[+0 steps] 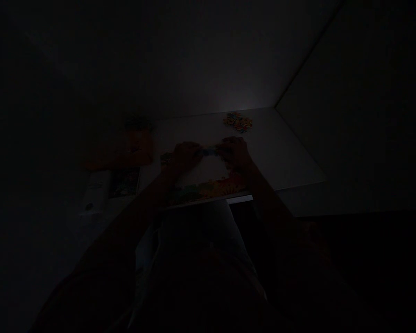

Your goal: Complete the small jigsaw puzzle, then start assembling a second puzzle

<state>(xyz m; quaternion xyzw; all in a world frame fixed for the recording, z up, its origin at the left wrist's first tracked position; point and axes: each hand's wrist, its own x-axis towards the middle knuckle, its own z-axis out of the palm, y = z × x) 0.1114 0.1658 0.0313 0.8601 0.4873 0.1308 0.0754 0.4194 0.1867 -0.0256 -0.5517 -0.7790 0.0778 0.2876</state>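
Note:
The picture is very dark. A partly assembled jigsaw puzzle (208, 188) lies on the table in front of me, with green, orange and red pieces joined along its near side and a pale middle. At its far edge, my left hand (187, 155) and my right hand (234, 150) face each other with fingers bent and closed. Between their fingertips shows a blue strip of puzzle (210, 151), which both hands grip at its ends. The fingertips themselves are hard to make out.
A heap of loose puzzle pieces (238, 122) sits near the back of the white table (287, 148), by the wall. To the left are another person's arm (131, 155), a dark picture sheet (125, 182) and a white item (95, 192). The table's right edge slants towards me.

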